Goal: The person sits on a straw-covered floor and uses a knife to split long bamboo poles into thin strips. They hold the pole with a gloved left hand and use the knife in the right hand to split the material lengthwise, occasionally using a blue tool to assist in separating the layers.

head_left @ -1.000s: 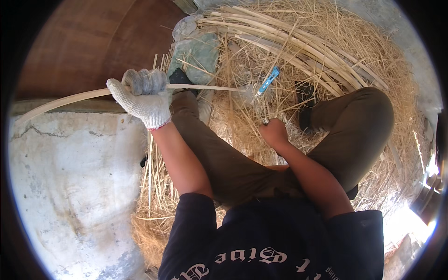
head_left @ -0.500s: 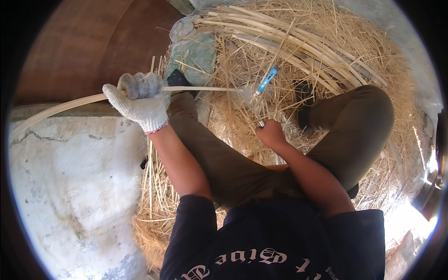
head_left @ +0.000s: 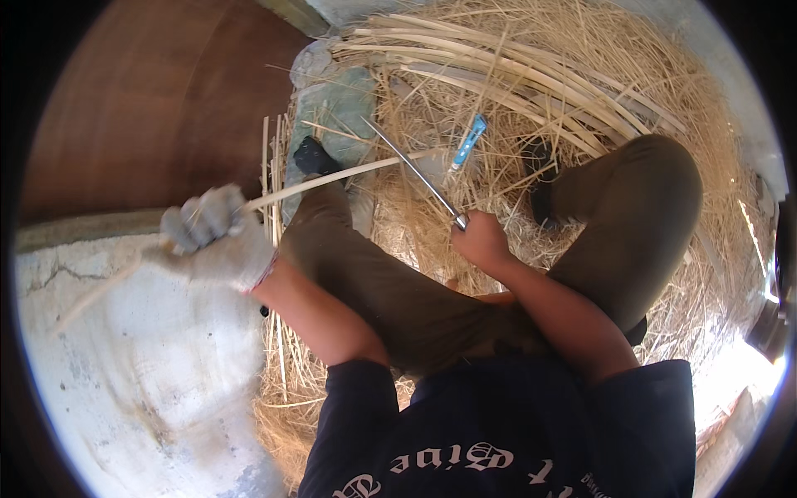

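Running from the gloved fist out over the left knee toward the straw, a long pale cane strip [head_left: 332, 176] is held at a slant, its near end blurred where it passes beyond the glove over the pale concrete slab [head_left: 133, 390]. The left hand [head_left: 214, 239], in a white knit glove, is closed tight around this strip. The right hand [head_left: 481, 242], bare, is wrapped around the handle of a long thin metal blade [head_left: 415, 174], which points up and away to the left; in the head view the blade crosses over the far part of the strip, though contact between them cannot be judged. Just beyond the blade's middle, a small blue-handled tool [head_left: 467, 141] lies on the heap of straw [head_left: 631, 75]. A bundle of long cane strips [head_left: 515, 83] curves across the straw farther off. The person sits with knees bent in olive trousers [head_left: 390, 290], with one black shoe [head_left: 314, 158] beside a grey-green cloth [head_left: 336, 104].
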`<state>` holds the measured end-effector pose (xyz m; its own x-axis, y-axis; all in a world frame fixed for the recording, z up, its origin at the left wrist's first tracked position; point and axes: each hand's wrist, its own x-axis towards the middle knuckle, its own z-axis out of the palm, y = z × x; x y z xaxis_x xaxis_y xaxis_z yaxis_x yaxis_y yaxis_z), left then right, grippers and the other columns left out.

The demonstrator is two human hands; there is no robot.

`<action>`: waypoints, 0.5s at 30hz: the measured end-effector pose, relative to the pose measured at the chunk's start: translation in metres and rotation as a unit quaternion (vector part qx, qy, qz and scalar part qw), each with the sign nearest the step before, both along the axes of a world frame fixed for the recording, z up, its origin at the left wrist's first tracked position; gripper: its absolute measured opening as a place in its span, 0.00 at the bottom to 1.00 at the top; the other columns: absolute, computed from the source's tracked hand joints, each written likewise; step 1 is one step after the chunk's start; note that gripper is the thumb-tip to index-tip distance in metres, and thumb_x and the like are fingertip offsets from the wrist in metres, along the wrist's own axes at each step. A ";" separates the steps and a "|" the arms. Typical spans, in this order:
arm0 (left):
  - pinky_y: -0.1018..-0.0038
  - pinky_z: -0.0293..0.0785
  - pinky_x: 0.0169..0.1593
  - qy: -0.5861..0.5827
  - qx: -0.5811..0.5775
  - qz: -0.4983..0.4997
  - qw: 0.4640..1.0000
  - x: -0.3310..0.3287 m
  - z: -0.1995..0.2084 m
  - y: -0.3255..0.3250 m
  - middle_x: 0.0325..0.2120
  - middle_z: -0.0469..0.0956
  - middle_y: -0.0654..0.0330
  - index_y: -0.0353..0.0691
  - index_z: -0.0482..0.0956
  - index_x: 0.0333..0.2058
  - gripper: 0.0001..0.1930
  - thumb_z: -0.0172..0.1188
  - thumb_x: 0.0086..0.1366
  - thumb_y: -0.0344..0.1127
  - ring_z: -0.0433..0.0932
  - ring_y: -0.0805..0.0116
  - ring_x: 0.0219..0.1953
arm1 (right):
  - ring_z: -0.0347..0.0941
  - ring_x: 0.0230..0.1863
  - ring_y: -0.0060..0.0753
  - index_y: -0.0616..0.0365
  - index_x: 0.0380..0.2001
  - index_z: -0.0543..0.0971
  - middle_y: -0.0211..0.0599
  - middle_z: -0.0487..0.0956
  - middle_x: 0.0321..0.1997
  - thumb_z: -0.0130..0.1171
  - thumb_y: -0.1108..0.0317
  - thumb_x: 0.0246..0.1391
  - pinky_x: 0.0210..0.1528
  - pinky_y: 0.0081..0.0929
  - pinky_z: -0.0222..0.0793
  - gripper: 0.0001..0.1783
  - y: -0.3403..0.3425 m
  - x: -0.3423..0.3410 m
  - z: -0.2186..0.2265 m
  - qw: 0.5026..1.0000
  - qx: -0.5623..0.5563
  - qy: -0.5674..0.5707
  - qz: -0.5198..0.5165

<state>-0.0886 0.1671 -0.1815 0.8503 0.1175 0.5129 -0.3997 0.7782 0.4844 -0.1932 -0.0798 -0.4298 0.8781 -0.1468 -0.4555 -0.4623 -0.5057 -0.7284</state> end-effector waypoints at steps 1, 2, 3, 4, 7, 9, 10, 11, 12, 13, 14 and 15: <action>0.78 0.42 0.17 -0.020 0.013 0.006 1.000 -0.009 0.005 0.002 0.07 0.50 0.77 0.57 0.55 0.13 0.33 0.58 0.67 0.67 0.46 0.82 0.11 | 0.82 0.37 0.58 0.62 0.33 0.84 0.54 0.84 0.32 0.64 0.60 0.52 0.42 0.47 0.78 0.15 -0.002 0.002 0.000 1.000 0.001 0.001 -0.015; 0.79 0.42 0.16 -0.042 0.026 0.016 0.999 -0.020 0.013 0.005 0.07 0.51 0.78 0.58 0.57 0.13 0.32 0.58 0.68 0.66 0.46 0.83 0.11 | 0.82 0.37 0.58 0.62 0.33 0.84 0.54 0.84 0.32 0.64 0.59 0.52 0.42 0.47 0.78 0.15 -0.002 0.007 0.001 1.000 0.003 0.001 -0.027; 0.80 0.43 0.16 -0.068 0.030 0.009 0.997 -0.031 0.020 0.008 0.07 0.52 0.78 0.58 0.58 0.13 0.31 0.58 0.68 0.65 0.48 0.83 0.10 | 0.83 0.38 0.58 0.62 0.33 0.84 0.54 0.84 0.32 0.64 0.59 0.52 0.42 0.48 0.78 0.15 -0.005 0.009 0.001 0.999 0.005 0.001 -0.038; 0.80 0.45 0.16 -0.096 0.033 0.000 0.995 -0.041 0.028 0.011 0.06 0.53 0.78 0.58 0.58 0.13 0.31 0.58 0.69 0.64 0.49 0.84 0.10 | 0.83 0.37 0.57 0.62 0.33 0.84 0.54 0.84 0.32 0.64 0.59 0.53 0.42 0.47 0.78 0.15 -0.008 0.011 -0.002 0.999 0.007 0.008 -0.051; 0.83 0.50 0.14 -0.147 0.053 0.003 0.988 -0.065 0.049 0.005 0.06 0.58 0.78 0.58 0.60 0.13 0.29 0.56 0.70 0.61 0.54 0.86 0.09 | 0.83 0.37 0.56 0.62 0.34 0.83 0.53 0.84 0.31 0.64 0.60 0.53 0.42 0.47 0.78 0.15 -0.011 0.011 -0.005 0.997 0.016 0.011 -0.072; 0.83 0.50 0.14 -0.166 0.050 0.015 0.985 -0.080 0.056 0.006 0.06 0.58 0.78 0.57 0.60 0.13 0.29 0.56 0.70 0.61 0.54 0.86 0.09 | 0.83 0.36 0.56 0.63 0.34 0.82 0.53 0.84 0.31 0.64 0.60 0.54 0.42 0.46 0.79 0.14 -0.012 0.011 0.009 0.998 0.024 -0.009 -0.060; 0.82 0.49 0.14 -0.177 0.052 0.024 0.983 -0.085 0.059 0.010 0.06 0.57 0.78 0.57 0.59 0.13 0.29 0.55 0.70 0.61 0.53 0.86 0.09 | 0.82 0.33 0.55 0.62 0.32 0.82 0.51 0.82 0.28 0.64 0.61 0.54 0.39 0.45 0.77 0.13 -0.010 0.010 0.008 0.996 0.018 -0.055 -0.064; 0.82 0.49 0.14 -0.187 0.054 0.033 0.980 -0.090 0.062 0.013 0.06 0.56 0.77 0.57 0.59 0.13 0.29 0.55 0.70 0.61 0.52 0.86 0.09 | 0.81 0.30 0.55 0.62 0.29 0.81 0.50 0.81 0.25 0.63 0.62 0.54 0.35 0.45 0.75 0.12 -0.008 0.008 0.007 0.993 0.011 -0.101 -0.067; 0.82 0.49 0.14 -0.198 0.063 0.043 0.977 -0.096 0.064 0.015 0.06 0.56 0.77 0.57 0.59 0.13 0.29 0.55 0.70 0.60 0.52 0.85 0.09 | 0.79 0.26 0.54 0.62 0.27 0.80 0.49 0.80 0.22 0.63 0.63 0.54 0.32 0.45 0.74 0.11 -0.007 0.007 0.006 0.987 0.004 -0.146 -0.070; 0.82 0.49 0.14 -0.204 0.068 0.050 0.975 -0.102 0.065 0.016 0.06 0.56 0.77 0.57 0.59 0.13 0.29 0.55 0.70 0.60 0.52 0.85 0.10 | 0.80 0.28 0.54 0.62 0.29 0.81 0.50 0.81 0.24 0.63 0.63 0.54 0.34 0.44 0.75 0.11 -0.007 0.010 0.012 0.988 -0.005 -0.145 -0.057; 0.82 0.49 0.14 -0.210 0.078 0.058 0.973 -0.108 0.069 0.016 0.06 0.56 0.77 0.57 0.59 0.13 0.29 0.55 0.70 0.60 0.52 0.85 0.10 | 0.82 0.30 0.54 0.62 0.31 0.81 0.50 0.82 0.26 0.64 0.62 0.54 0.36 0.44 0.77 0.12 -0.010 0.015 0.024 0.989 -0.012 -0.142 -0.045; 0.82 0.49 0.14 -0.214 0.085 0.066 0.971 -0.113 0.072 0.015 0.06 0.56 0.77 0.57 0.59 0.13 0.29 0.55 0.70 0.60 0.52 0.85 0.10 | 0.83 0.31 0.55 0.62 0.33 0.82 0.50 0.83 0.27 0.64 0.62 0.54 0.38 0.44 0.78 0.13 -0.012 0.020 0.032 0.990 -0.019 -0.138 -0.033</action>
<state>-0.2014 0.1824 -0.1095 0.5379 0.0942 0.8377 -0.6841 0.6294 0.3685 -0.1733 -0.0914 -0.3981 0.9563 -0.2202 -0.1921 -0.2808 -0.5109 -0.8125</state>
